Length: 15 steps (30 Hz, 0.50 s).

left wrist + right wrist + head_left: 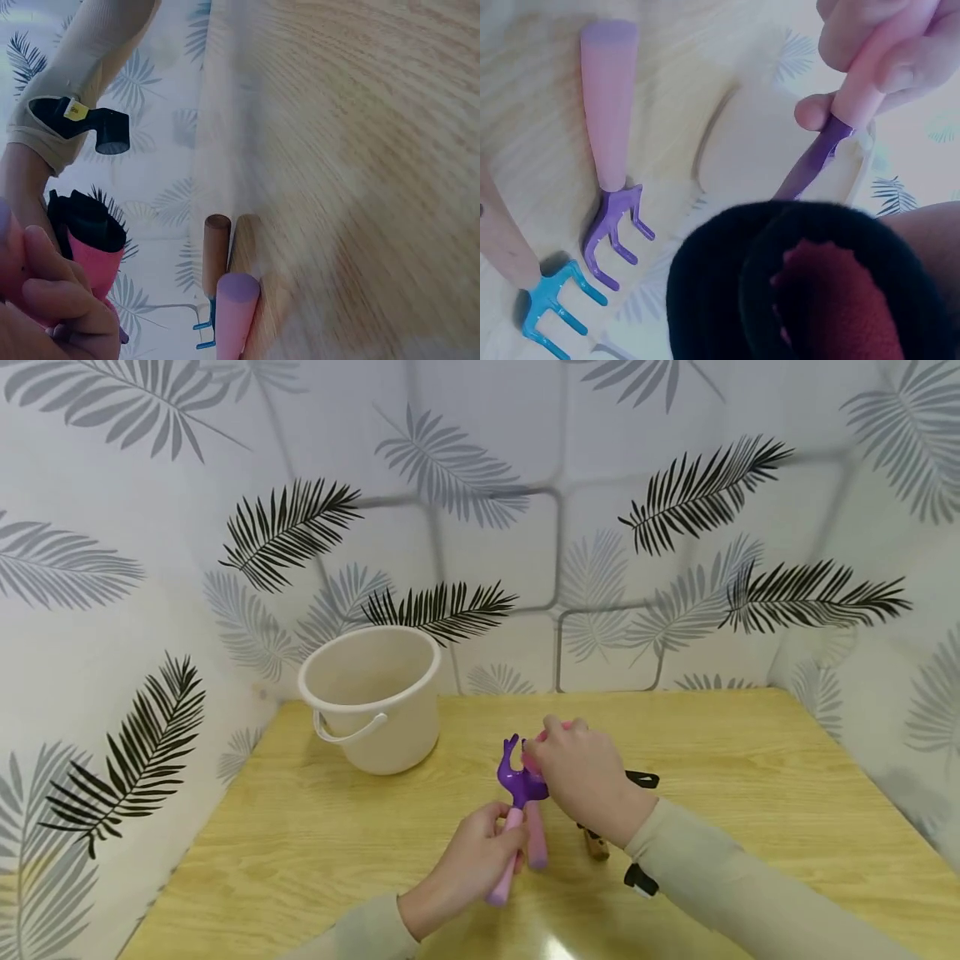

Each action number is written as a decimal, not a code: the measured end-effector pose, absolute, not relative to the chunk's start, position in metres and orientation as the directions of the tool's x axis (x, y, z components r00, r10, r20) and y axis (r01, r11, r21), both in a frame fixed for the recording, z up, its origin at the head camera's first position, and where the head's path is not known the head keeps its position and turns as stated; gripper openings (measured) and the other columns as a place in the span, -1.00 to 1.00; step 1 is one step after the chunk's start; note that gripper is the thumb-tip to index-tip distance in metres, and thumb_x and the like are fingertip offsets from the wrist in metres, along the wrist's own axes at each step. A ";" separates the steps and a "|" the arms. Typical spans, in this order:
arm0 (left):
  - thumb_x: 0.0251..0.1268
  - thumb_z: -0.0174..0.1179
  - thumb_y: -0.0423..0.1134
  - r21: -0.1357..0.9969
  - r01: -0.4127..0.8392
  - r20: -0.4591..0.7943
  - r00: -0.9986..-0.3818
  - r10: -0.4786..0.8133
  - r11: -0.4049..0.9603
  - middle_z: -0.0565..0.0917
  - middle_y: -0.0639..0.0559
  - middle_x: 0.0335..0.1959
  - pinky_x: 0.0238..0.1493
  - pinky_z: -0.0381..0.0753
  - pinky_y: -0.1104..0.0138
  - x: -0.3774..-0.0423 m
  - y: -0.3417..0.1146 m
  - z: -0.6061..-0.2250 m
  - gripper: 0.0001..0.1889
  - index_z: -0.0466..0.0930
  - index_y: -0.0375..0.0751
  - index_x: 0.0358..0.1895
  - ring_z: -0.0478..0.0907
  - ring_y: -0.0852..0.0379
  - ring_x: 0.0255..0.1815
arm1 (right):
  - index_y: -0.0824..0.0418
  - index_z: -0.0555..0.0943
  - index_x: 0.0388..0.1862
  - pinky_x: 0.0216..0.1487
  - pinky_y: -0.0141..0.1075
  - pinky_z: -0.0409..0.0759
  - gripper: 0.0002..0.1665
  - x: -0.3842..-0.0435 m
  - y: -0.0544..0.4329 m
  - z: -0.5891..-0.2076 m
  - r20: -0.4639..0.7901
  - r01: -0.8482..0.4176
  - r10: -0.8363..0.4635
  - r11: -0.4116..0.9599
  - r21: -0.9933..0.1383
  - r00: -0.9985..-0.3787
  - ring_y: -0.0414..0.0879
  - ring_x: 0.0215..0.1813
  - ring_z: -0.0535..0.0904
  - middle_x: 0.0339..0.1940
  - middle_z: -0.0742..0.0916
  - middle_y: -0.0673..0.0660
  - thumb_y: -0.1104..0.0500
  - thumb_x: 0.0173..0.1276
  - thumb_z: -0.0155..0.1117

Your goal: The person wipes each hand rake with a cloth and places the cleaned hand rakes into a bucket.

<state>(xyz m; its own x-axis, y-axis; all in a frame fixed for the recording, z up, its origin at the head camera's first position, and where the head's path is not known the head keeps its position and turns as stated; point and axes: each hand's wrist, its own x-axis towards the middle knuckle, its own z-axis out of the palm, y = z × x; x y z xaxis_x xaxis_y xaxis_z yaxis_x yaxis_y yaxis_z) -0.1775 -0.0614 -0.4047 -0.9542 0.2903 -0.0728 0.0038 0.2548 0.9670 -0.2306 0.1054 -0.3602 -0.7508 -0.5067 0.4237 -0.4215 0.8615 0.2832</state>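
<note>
My left hand [476,856] grips the pink handle of a garden hand fork [502,868], its purple prongs pointing away from me. Beside those prongs, my right hand [585,772] holds a pink cloth [844,307] with a dark, fuzzy edge, curled into a tube in the right wrist view. Cloth and hand partly cover the purple head. On the table next to the held fork lies a hand rake with a pink handle [609,105] and purple tines [611,232]. Another rake, with a wooden handle [217,255] and blue tines [555,304], lies alongside, mostly under my right arm in the head view.
A white bucket [397,727] with its handle hanging down stands at the back left of the wooden table [322,852]. Behind the table hangs a leaf-patterned sheet [510,552]. A small black piece [642,779] shows just right of my right hand.
</note>
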 end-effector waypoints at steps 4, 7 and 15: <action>0.39 0.14 -0.18 0.971 0.005 -0.062 -0.960 0.272 0.240 0.56 0.04 -0.62 -0.66 0.39 0.43 -0.177 -0.062 -0.405 -0.59 0.45 -0.45 0.11 0.44 0.22 -0.67 | 0.00 0.74 -0.21 -0.71 -0.24 0.50 -0.92 -0.236 0.103 -0.362 0.450 -0.412 -0.505 0.862 0.294 -0.736 0.06 -0.48 0.59 -0.36 0.60 0.10 0.07 0.34 0.42; 0.41 0.16 -0.16 0.974 0.010 -0.053 -0.961 0.272 0.226 0.55 0.04 -0.63 -0.68 0.39 0.44 -0.177 -0.062 -0.405 -0.60 0.45 -0.44 0.10 0.45 0.23 -0.67 | 0.03 0.73 -0.21 -0.73 -0.29 0.44 -0.87 -0.236 0.102 -0.362 0.466 -0.401 -0.514 0.857 0.325 -0.720 0.04 -0.50 0.56 -0.38 0.59 0.10 0.02 0.37 0.38; 0.38 0.16 -0.21 0.976 -0.006 -0.064 -0.963 0.263 0.217 0.56 0.03 -0.61 -0.67 0.40 0.43 -0.180 -0.061 -0.403 -0.64 0.46 -0.41 0.08 0.46 0.22 -0.66 | -0.04 0.73 -0.12 -0.71 -0.24 0.46 -0.82 -0.227 0.102 -0.356 0.421 -0.420 -0.526 0.848 0.323 -0.739 0.05 -0.48 0.56 -0.31 0.61 0.11 0.11 0.30 0.43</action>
